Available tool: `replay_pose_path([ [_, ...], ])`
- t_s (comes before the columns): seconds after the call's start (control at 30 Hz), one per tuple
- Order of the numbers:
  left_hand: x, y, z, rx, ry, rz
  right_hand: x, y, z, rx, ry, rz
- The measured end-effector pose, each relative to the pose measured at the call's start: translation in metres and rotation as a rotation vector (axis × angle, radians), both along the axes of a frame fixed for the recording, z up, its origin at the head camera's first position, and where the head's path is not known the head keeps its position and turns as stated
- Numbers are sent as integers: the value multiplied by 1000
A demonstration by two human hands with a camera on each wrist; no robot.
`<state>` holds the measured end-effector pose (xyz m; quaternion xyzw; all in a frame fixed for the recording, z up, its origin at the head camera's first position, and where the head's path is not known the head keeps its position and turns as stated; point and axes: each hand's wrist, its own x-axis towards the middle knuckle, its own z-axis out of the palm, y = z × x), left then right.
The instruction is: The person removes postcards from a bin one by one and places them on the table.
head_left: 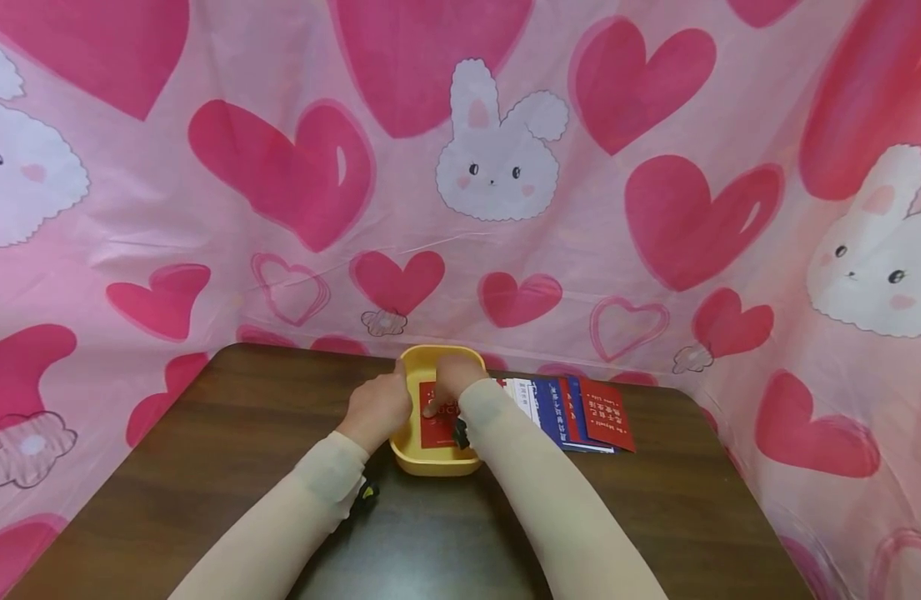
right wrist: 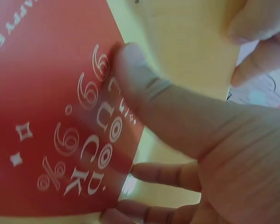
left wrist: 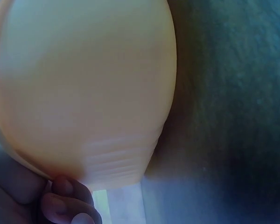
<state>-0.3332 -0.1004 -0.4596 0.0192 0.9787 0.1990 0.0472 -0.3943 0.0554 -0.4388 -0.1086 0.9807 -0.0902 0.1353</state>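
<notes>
A yellow plastic tub stands on the table. My left hand grips its left rim; in the left wrist view, curled fingers show against the tub's wall. Inside the tub, my right hand holds a red card with pale printed lettering. The right wrist view has the thumb on the face of the red card and other fingertips at its lower edge, partly behind it. Whether more cards lie beneath it is hidden.
Right of the tub, several red, blue and white cards lie fanned out and overlapping on the dark wooden table. A pink curtain printed with hearts and rabbits hangs behind the table and along both sides.
</notes>
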Motion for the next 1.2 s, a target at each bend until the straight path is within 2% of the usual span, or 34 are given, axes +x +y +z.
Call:
replay_pose_path([
  [0.1, 0, 0, -2, 1, 5, -2, -16, 1, -12, 56, 26, 27],
  [0.2, -1, 1, -3, -5, 18, -8, -25, 2, -22, 48, 23, 22],
  [0.3, 0, 1, -2, -9, 20, -8, -18, 2, -17, -14, -18, -10],
  [0.43, 1, 2, -1, -11, 11, -2, 4, 2, 1, -109, -87, -70],
  [0.53, 2, 2, 0, -11, 17, -1, 11, 0, 7, -99, -103, -93],
  [0.7, 2, 1, -1, -17, 21, -6, 14, -4, 9, -36, -95, -84],
  [0.9, 2, -1, -1, 3, 16, -4, 7, -3, 3, -124, -117, -118],
  [1.0, 2, -1, -2, -9, 45, -17, -5, -1, -4, -94, -60, -19],
  [1.07, 2, -1, -1, -23, 64, -30, -23, 4, -16, -92, 13, 67],
  [1.13, 2, 0, -1, -38, 74, -37, -27, 8, -10, -131, 45, 105],
  [1.2, 2, 0, 0, -44, 72, -37, -25, 14, 2, -237, 46, 96],
])
